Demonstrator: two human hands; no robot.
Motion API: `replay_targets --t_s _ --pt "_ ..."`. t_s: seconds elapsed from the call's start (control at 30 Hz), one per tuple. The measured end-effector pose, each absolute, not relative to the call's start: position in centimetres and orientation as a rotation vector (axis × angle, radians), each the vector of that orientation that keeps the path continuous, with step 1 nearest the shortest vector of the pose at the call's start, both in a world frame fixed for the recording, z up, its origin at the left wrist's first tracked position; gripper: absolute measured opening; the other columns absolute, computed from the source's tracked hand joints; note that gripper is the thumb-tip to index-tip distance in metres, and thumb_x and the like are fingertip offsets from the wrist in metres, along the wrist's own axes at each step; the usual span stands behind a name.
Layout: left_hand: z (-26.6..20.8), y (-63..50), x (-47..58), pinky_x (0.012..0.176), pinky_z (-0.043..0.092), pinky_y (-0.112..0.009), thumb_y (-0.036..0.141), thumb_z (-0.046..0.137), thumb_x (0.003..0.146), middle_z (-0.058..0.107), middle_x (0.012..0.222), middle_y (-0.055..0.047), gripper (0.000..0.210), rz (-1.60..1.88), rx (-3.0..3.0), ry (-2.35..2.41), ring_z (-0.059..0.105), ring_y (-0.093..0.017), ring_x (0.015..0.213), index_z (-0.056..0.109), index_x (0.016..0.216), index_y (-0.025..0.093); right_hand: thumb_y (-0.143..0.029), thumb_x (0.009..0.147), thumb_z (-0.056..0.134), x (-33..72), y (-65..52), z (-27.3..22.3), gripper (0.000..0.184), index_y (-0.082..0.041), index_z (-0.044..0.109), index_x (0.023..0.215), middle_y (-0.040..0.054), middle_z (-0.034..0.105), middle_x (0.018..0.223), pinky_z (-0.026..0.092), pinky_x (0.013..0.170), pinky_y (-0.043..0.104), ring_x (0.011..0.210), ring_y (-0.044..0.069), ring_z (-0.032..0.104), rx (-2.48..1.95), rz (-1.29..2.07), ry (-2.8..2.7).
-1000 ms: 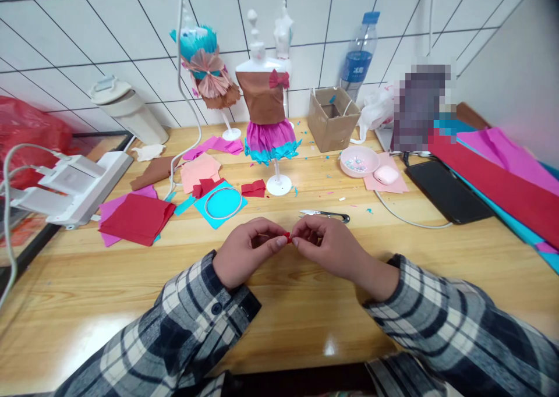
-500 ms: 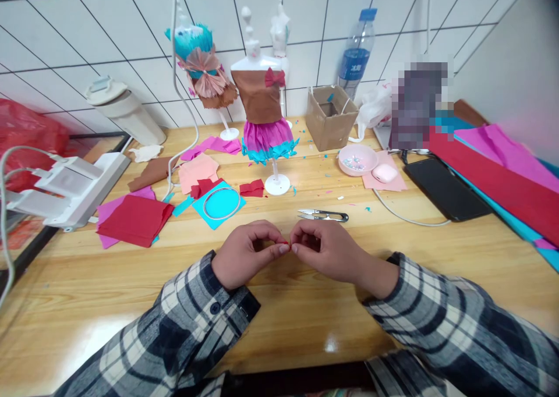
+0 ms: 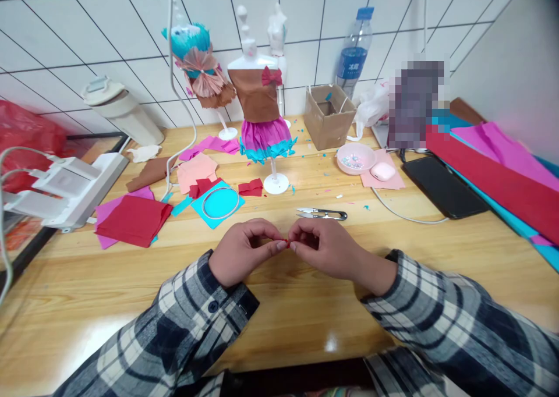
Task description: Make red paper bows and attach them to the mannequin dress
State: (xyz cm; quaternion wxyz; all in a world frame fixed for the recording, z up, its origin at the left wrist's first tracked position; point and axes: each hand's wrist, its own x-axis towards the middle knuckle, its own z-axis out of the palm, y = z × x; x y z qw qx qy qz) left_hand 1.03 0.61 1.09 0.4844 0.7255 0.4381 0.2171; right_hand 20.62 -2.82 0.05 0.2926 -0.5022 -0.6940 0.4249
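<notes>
Between my fingertips is a tiny piece of red paper point(image 3: 287, 243), mostly hidden. My left hand point(image 3: 244, 251) pinches it from the left, and my right hand point(image 3: 325, 248) pinches it from the right. Just beyond the right hand lies a pair of thread snips point(image 3: 322, 213). Farther back stands a small dress form point(image 3: 257, 97) wearing a brown top with a red bow point(image 3: 271, 76) and a magenta skirt edged in blue. A silver ring point(image 3: 220, 203) rests on a blue paper square point(image 3: 213, 222), left of the snips, near a small red paper strip point(image 3: 250, 188).
Red paper sheets point(image 3: 134, 221) lie at left by a white power strip point(image 3: 98, 178). Behind are a cardboard box point(image 3: 331, 120), a water bottle point(image 3: 353, 56) and a tumbler point(image 3: 126, 114). A pink bowl point(image 3: 356, 159) of beads and a black phone point(image 3: 445, 188) are at right.
Both hands keep their pinch at nearly the same spot. A bit more red shows between the fingertips, and the whole view has shifted slightly.
</notes>
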Motion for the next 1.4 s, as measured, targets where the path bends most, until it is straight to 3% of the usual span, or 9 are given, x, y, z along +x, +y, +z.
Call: replay_targets --t_s 0.33,0.57,0.83,1.07,1.27,1.4 --pt "1.17 0.42 0.98 0.068 0.049 -0.027 0.034 0.069 0.076 0.065 0.075 -0.004 0.021 0.614 1.728 1.047 0.059 -0.016 0.072 0.067 0.069 0.015 -0.019 0.078 0.058 20.46 -2.87 0.23 0.003 -0.018 0.06 0.076 -0.005 0.053 0.059 0.036 0.052 0.021 0.054 0.008 0.046 -1.299 1.21 -1.786" --pt "1.95 0.92 0.74 0.075 0.051 -0.03 0.044 0.065 0.078 0.072 0.089 -0.007 0.03 0.572 1.79 1.162 0.065 -0.02 0.083 0.073 0.09 0.017 -0.015 0.076 0.058 20.71 -2.45 0.46 0.004 -0.018 0.06 0.074 -0.0047 0.053 0.059 0.035 0.052 0.022 0.054 0.008 0.046 -1.341 1.259 -1.716" --pt "1.55 0.77 0.89 0.068 0.049 -0.027 0.034 0.066 0.079 0.067 0.076 -0.005 0.019 0.59 1.828 1.089 0.061 -0.016 0.072 0.07 0.073 0.017 -0.018 0.077 0.058 20.67 -2.51 0.42 0.005 -0.018 0.06 0.073 -0.0046 0.052 0.059 0.035 0.052 0.022 0.054 0.008 0.046 -1.329 1.275 -1.717" --pt "1.8 0.54 0.9 0.071 0.049 -0.027 0.032 0.066 0.078 0.069 0.077 -0.005 0.017 0.604 1.876 1.09 0.062 -0.017 0.074 0.07 0.072 0.017 -0.025 0.08 0.055 20.73 -2.47 0.32 0.024 -0.019 0.066 0.101 -0.0012 0.06 0.075 0.038 0.054 0.023 0.056 0.009 0.047 -1.353 1.294 -1.623" --pt "1.71 0.35 1.06 0.071 0.048 -0.027 0.033 0.066 0.078 0.068 0.076 -0.004 0.017 0.579 1.889 1.1 0.062 -0.016 0.073 0.07 0.072 0.017 -0.027 0.077 0.061 20.33 -2.4 0.3 0.012 -0.016 0.065 0.076 -0.0008 0.06 0.069 0.038 0.054 0.023 0.057 0.009 0.047 -1.338 1.343 -1.569" --pt "1.58 0.17 1.31 0.067 0.049 -0.027 0.036 0.064 0.08 0.068 0.076 -0.004 0.021 0.588 1.799 1.143 0.061 -0.016 0.071 0.069 0.076 0.016 -0.028 0.078 0.061 20.29 -2.38 0.19 0.012 -0.016 0.062 0.076 -0.0017 0.059 0.068 0.039 0.053 0.023 0.055 0.008 0.048 -1.337 1.363 -1.454"
